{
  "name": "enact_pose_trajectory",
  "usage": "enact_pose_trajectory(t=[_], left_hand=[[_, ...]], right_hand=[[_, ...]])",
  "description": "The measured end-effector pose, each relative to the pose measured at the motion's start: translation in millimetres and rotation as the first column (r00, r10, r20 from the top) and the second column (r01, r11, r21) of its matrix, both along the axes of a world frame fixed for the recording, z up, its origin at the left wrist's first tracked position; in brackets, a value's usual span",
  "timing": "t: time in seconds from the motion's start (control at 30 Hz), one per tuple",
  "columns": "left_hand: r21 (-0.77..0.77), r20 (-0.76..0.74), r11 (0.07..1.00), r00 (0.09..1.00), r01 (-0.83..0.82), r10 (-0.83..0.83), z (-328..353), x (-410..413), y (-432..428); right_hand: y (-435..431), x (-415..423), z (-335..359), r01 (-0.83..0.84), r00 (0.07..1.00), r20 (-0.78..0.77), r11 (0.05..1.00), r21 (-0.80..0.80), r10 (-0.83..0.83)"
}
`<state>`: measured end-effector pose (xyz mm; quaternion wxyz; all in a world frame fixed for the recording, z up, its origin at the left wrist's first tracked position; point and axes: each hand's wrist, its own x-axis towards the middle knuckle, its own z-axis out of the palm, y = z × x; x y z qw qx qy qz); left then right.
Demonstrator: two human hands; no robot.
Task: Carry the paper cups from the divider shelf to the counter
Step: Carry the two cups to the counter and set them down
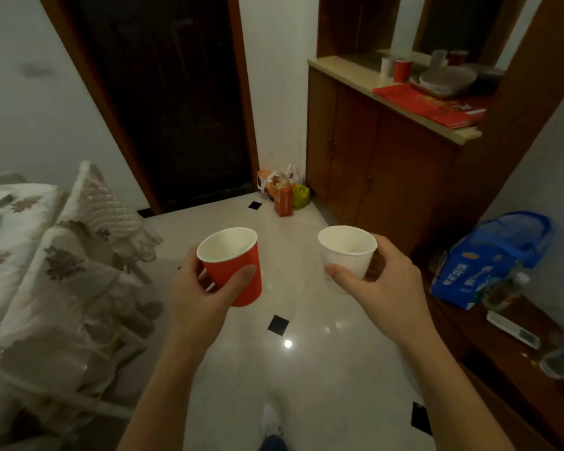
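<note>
Left hand (202,288) curls round a red cup (238,275), right hand (385,281) round a white cup (349,258) (both look empty), held in front of the cabinet (372,164). Two spare cups (401,70) stand atop the cabinet. Right of the cabinet, the blue bag (489,265) has white print, unreadable.

- The blue bag (489,262) carries large white Chinese characters and an orange oval mark, seen turned round; too blurred to read.
- The red sheet (432,105) on the counter (342,71) bears gold print, illegible.
- The orange box (283,203) shows print too small to tell.
- The white paper cup (347,255) has a faint bluish mark, unreadable.
</note>
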<state>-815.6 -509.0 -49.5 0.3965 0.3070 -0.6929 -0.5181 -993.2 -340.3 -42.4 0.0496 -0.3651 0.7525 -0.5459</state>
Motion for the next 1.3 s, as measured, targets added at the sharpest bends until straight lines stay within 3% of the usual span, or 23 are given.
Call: enact_pose_trajectory(t=[0.37,0.73,1.3], left_hand=[[0.005,0.012,1.000,1.000,0.000,0.000,17,-116,-197],[0.009,0.045,1.000,0.999,-0.024,0.023,-4,-223,-346],[-0.070,0.017,0.997,0.999,0.028,-0.027,2,-489,-557]], right_hand=[[-205,-115,15,0.029,0.999,-0.028,0.999,-0.015,-0.030],[-347,-227,-10,0.062,0.998,0.014,0.997,0.047,-0.062],[-554,-495,-3,0.030,0.999,-0.027,1.000,-0.003,-0.030]])
